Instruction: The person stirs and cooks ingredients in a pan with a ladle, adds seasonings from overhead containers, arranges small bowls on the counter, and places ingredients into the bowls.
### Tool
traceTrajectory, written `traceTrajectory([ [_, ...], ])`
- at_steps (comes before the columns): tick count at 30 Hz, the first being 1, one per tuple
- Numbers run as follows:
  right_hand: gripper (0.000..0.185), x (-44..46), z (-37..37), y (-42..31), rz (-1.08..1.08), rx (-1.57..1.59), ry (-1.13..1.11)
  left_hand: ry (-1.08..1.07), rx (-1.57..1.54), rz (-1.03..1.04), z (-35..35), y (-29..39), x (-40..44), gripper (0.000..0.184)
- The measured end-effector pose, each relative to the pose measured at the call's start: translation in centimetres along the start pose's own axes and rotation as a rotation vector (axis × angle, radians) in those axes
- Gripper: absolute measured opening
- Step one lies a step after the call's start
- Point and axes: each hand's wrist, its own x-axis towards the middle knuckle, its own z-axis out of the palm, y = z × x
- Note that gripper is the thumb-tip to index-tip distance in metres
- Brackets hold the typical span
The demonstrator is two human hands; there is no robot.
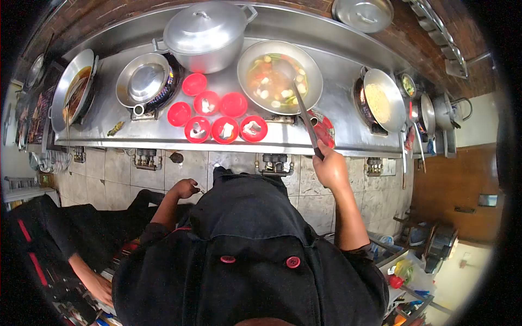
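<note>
My right hand (329, 167) is wrapped round the dark end of a long-handled ladle (305, 117). The ladle's head rests in a wide wok (318, 89) of orange-brown soup (263, 77) with pale round slices and green pieces. My left hand (186, 188) hangs low in front of the counter, fingers curled in, with nothing visible in it. Left of the wok stand several red bowls (234, 104); some hold whitish pieces (208, 105), others look bare inside. Beside the ladle handle, a red-rimmed dish (329, 126) is partly covered.
A large lidded pot (209, 51) stands behind the bowls. A covered pan (123, 89) and a wok with dark sauce (64, 108) are left; a pan of noodles (389, 92) is right. A co-worker's hand (98, 285) is low at left. Gas valves (274, 163) line the counter's front.
</note>
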Motion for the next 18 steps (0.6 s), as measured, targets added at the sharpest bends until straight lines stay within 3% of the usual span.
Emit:
traceTrajectory([
  [5,0.046,0.4,1.6,-1.5,0.087,-0.158,-0.084,-0.001,0.031,0.033,1.2,-0.8,1.1,0.03],
  [7,0.048,0.5,1.8,-1.5,0.04,0.229,-0.081,0.026,-0.059,-0.098,1.9,-1.4,1.7,0.038],
  [9,0.05,1.3,3.4,0.8,-0.067,0.287,-0.041,0.015,-0.058,-0.056,1.1,-0.9,1.6,0.043],
  [11,0.049,1.4,1.7,-0.3,0.231,0.805,-0.29,-0.001,-0.057,-0.007,1.0,-0.7,1.8,0.047],
  [12,0.044,1.3,1.3,-0.3,0.254,0.942,-0.328,0.005,-0.068,-0.056,1.3,-0.9,2.1,0.05],
  [18,0.043,1.4,2.5,-0.2,0.282,1.125,-0.266,-0.046,-0.076,-0.127,0.8,-0.4,2.3,0.052],
])
